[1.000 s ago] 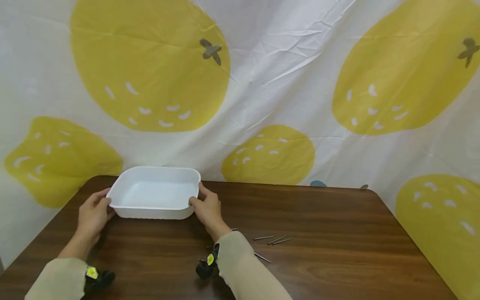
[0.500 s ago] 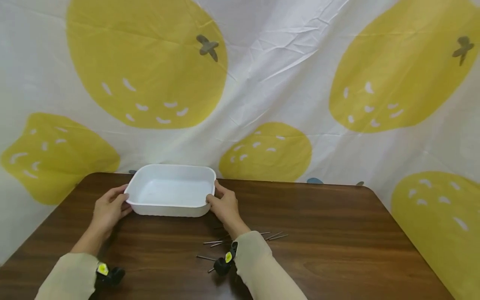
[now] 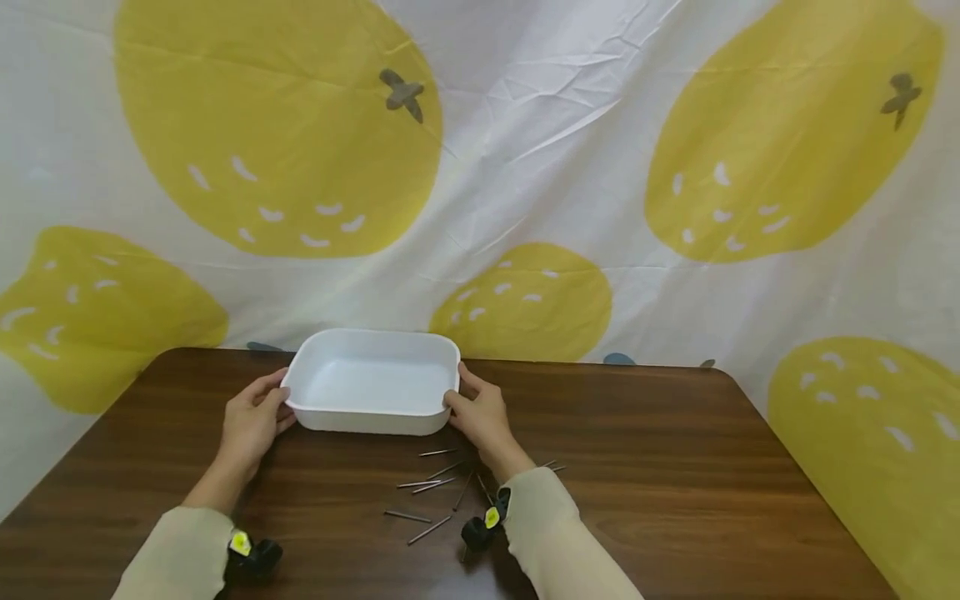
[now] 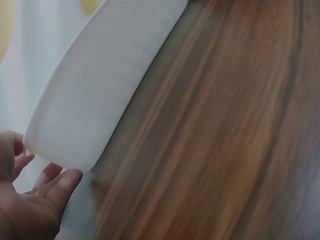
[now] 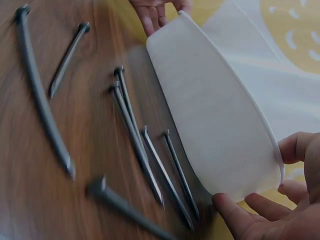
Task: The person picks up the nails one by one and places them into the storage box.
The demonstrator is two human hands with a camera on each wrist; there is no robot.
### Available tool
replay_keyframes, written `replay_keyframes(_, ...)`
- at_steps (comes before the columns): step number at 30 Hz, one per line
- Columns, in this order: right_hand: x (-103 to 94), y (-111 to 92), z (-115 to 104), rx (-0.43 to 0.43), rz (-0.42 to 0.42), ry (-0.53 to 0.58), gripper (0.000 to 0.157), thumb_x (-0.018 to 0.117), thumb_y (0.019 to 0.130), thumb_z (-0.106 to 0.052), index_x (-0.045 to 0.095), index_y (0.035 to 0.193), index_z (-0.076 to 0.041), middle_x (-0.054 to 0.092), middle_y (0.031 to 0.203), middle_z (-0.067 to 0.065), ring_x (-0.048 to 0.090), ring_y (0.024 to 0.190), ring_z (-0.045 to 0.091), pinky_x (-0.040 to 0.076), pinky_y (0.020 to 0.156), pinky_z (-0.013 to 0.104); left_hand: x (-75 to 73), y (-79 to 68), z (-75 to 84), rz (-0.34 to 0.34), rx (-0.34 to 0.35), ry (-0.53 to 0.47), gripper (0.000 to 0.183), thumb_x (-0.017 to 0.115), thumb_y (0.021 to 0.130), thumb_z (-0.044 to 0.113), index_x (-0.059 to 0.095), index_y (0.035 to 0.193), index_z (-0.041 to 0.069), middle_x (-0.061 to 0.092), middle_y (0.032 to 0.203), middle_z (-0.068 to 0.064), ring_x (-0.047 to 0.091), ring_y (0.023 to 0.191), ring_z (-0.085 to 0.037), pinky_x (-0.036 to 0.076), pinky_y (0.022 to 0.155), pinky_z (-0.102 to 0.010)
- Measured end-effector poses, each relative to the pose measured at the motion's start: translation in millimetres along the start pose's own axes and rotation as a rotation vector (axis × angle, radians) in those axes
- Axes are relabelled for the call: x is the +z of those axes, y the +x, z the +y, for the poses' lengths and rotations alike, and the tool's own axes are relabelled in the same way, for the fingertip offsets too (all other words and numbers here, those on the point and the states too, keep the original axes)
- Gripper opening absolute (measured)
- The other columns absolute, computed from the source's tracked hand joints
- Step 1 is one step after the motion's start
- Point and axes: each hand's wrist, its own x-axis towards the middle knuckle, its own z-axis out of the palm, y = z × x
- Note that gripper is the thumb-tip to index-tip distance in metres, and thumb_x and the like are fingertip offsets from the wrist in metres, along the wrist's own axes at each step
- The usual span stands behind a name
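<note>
Tray: white and rectangular with rounded corners (image 3: 371, 387), its open side up, near the far edge of the table, left of centre; whether its base touches the wood cannot be told.
Left hand: grips the tray's left end (image 3: 251, 421), thumb at the near corner.
Right hand: grips the opposite end (image 3: 483, 417), thumb on the rim.
Nails: several long, grey metal ones (image 5: 154, 172) with flat heads and pointed tips, scattered on the near side of the tray, some partly hidden by the right forearm.
Table: dark brown wood grain (image 3: 675, 458).
Backdrop: white cloth printed with big yellow fruit (image 3: 525, 183).
Sleeves: pale beige (image 3: 180, 554).
</note>
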Motion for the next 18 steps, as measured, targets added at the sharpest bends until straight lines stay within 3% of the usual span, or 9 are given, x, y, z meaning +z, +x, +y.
replay_keyframes(7, -26.2, -2, 5, 0.001, 0.020, 0.001, 0.066, 0.059, 0.086, -0.009, 0.046, 0.151, -0.014, 0.055, 0.147, 0.019, 0.064, 0.106, 0.018, 0.059, 0.090, 0.041, 24.7, -4.2, 3.1, -0.027, 0.031, -0.035, 0.048, 0.045, 0.104, 0.011, 0.044, 0.150, 0.000, 0.064, 0.118, -0.010, 0.065, 0.081, 0.007, 0.058, 0.077, -0.019)
replay_keyframes(18, -71.3, -5, 12, 0.011, 0.020, 0.001, 0.067, 0.057, 0.089, -0.006, 0.041, 0.154, -0.013, 0.057, 0.142, 0.025, 0.065, 0.111, 0.022, 0.059, 0.091, 0.044, 64.9, -6.8, 6.4, -0.048, 0.083, -0.033, 0.044, 0.048, 0.103, 0.012, 0.050, 0.146, 0.002, 0.065, 0.117, -0.018, 0.068, 0.085, 0.001, 0.059, 0.081, -0.023)
